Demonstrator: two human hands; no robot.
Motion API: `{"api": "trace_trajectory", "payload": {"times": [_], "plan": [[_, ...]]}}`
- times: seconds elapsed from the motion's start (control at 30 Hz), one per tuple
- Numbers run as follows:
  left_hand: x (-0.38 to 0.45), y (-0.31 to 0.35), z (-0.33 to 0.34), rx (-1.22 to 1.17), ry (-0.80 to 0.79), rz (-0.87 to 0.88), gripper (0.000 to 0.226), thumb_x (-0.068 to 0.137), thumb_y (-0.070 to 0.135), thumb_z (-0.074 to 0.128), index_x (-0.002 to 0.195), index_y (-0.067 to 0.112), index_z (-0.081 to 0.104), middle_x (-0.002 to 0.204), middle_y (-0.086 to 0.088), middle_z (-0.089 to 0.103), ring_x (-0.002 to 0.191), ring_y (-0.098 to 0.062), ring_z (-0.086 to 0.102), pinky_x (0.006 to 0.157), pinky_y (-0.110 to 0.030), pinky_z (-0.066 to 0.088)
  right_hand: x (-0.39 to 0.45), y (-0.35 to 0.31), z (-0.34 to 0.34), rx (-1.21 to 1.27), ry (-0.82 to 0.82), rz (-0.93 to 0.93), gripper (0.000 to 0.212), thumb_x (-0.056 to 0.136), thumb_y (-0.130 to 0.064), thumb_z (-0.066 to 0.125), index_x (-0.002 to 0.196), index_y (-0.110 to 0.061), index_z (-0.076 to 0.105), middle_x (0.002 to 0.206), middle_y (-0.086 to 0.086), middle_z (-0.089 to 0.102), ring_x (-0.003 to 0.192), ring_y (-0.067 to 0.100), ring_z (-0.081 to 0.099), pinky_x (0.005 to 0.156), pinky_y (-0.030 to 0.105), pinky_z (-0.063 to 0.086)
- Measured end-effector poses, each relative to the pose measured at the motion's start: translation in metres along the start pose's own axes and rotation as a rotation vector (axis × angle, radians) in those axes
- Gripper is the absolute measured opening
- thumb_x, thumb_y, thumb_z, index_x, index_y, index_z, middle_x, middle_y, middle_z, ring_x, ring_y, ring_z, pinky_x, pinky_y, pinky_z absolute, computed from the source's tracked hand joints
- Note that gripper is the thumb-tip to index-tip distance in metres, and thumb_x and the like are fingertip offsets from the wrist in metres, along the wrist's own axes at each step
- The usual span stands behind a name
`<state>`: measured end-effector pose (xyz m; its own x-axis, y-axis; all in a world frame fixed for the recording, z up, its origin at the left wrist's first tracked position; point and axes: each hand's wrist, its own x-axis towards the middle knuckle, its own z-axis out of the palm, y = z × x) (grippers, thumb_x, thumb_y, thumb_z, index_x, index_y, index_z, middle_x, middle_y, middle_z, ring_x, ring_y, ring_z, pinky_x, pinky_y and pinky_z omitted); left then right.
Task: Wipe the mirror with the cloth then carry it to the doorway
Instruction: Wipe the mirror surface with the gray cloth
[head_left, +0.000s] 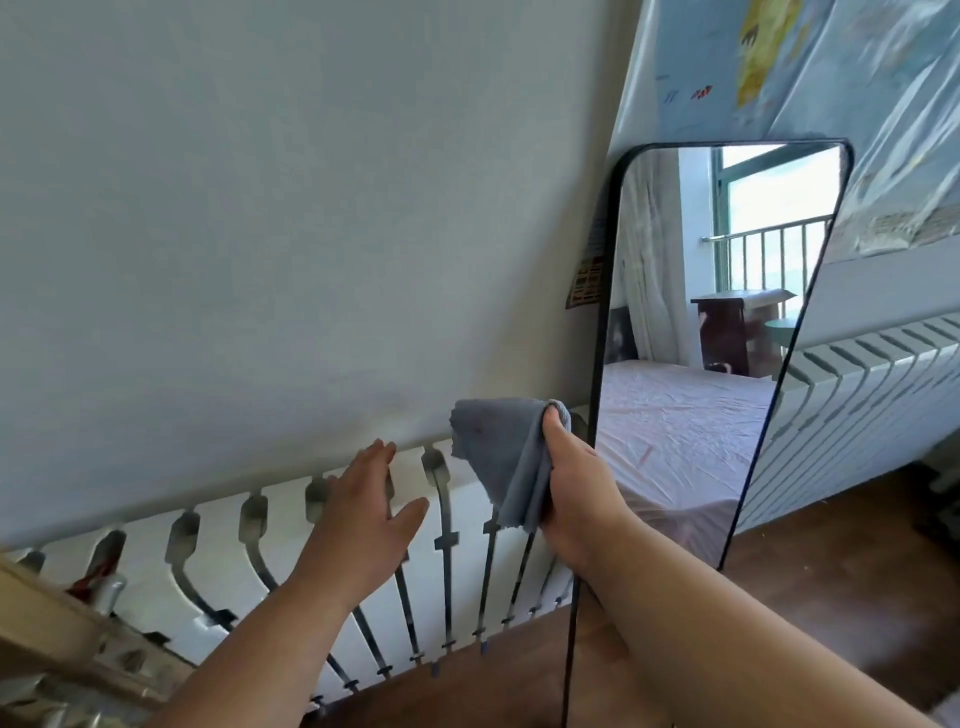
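Observation:
A tall mirror (696, 322) with a thin black frame leans against the wall at the right, reflecting a bed and a window. My right hand (576, 483) grips a grey cloth (506, 452) just left of the mirror's left edge, near its lower half; the cloth hangs loose and does not touch the glass. My left hand (363, 514) is held out flat with fingers apart, to the left of the cloth, in front of the radiator, holding nothing.
A white radiator (208, 566) runs along the wall below my hands. A second radiator cover (857, 395) stands behind the mirror at the right. A map poster (779, 67) hangs above. Wooden floor (519, 670) lies below; a wooden furniture edge (47, 613) is at the left.

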<state>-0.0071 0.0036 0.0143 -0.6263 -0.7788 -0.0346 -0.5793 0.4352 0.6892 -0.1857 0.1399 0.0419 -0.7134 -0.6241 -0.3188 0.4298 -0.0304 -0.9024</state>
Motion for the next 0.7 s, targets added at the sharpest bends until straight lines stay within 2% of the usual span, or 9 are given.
{"api": "trace_trajectory", "payload": {"times": [0.1,0.17,0.27,0.37,0.43,0.5,0.53,0.63,0.7], "plan": [[0.002,0.022,0.0,-0.106,0.04,0.026,0.067,0.106,0.042,0.064,0.166,0.034,0.036,0.174,0.01,0.039,0.159,-0.022,0.04,0.129,-0.044,0.031,-0.029,-0.027,-0.024,0.282,-0.002,0.024,0.052,0.1,-0.055,0.065,0.126,-0.011,0.073,0.118,0.013,0.081,0.106,0.031,0.079,0.094,0.05,0.062],[0.006,0.044,0.004,-0.18,0.053,0.058,0.061,0.105,0.039,0.065,0.162,0.037,0.041,0.166,0.015,0.048,0.152,-0.024,0.049,0.123,-0.044,0.04,-0.045,-0.049,-0.042,0.339,-0.009,0.01,0.055,0.104,-0.053,0.054,0.132,-0.007,0.067,0.118,0.018,0.081,0.108,0.031,0.079,0.092,0.047,0.065],[0.015,0.084,0.012,-0.241,0.065,0.163,0.056,0.104,0.042,0.066,0.156,0.043,0.046,0.147,0.031,0.05,0.147,-0.016,0.051,0.117,-0.043,0.045,-0.055,-0.075,-0.069,0.398,0.042,-0.022,0.068,0.094,-0.051,0.052,0.144,-0.007,0.059,0.134,0.029,0.067,0.128,0.05,0.063,0.121,0.064,0.04],[0.029,0.126,0.019,-0.326,0.099,0.269,0.055,0.105,0.042,0.065,0.157,0.038,0.047,0.153,0.026,0.047,0.147,-0.008,0.046,0.126,-0.044,0.043,-0.05,-0.09,-0.095,0.518,0.153,-0.013,0.065,0.101,-0.064,0.052,0.142,-0.014,0.062,0.136,0.018,0.074,0.129,0.041,0.068,0.12,0.063,0.042],[0.037,0.157,0.021,-0.302,0.138,0.357,0.056,0.105,0.04,0.064,0.158,0.034,0.048,0.158,0.019,0.05,0.143,-0.002,0.045,0.125,-0.037,0.04,-0.048,-0.102,-0.109,0.593,0.233,-0.001,0.059,0.102,-0.06,0.058,0.141,-0.015,0.062,0.141,0.011,0.071,0.135,0.033,0.064,0.123,0.056,0.041],[0.046,0.184,0.023,-0.208,0.185,0.472,0.055,0.106,0.036,0.064,0.159,0.027,0.048,0.165,0.011,0.05,0.145,-0.001,0.044,0.126,-0.033,0.039,-0.046,-0.117,-0.119,0.642,0.216,-0.013,0.047,0.106,-0.05,0.056,0.138,-0.017,0.064,0.148,0.008,0.066,0.143,0.026,0.057,0.127,0.047,0.036],[0.05,0.194,0.024,-0.112,0.219,0.566,0.054,0.107,0.034,0.063,0.158,0.023,0.049,0.167,0.006,0.05,0.15,-0.006,0.045,0.128,-0.035,0.038,-0.042,-0.12,-0.126,0.629,0.213,-0.043,0.046,0.105,-0.05,0.057,0.134,-0.015,0.066,0.144,0.01,0.067,0.141,0.026,0.059,0.126,0.047,0.038],[0.066,0.216,0.032,0.417,0.326,1.016,0.055,0.107,0.032,0.059,0.157,0.009,0.054,0.169,-0.011,0.051,0.161,-0.027,0.043,0.132,-0.052,0.037,-0.035,-0.133,-0.142,0.579,0.304,-0.106,0.052,0.096,-0.056,0.069,0.126,-0.013,0.069,0.12,0.008,0.081,0.121,0.025,0.072,0.117,0.051,0.048],[0.078,0.225,0.032,0.719,0.357,1.215,0.055,0.107,0.035,0.055,0.155,0.006,0.058,0.168,-0.017,0.052,0.161,-0.034,0.043,0.13,-0.059,0.038,-0.031,-0.143,-0.148,0.573,0.345,-0.146,0.048,0.095,-0.054,0.072,0.124,-0.016,0.069,0.119,0.006,0.081,0.118,0.024,0.071,0.115,0.051,0.049]]}}
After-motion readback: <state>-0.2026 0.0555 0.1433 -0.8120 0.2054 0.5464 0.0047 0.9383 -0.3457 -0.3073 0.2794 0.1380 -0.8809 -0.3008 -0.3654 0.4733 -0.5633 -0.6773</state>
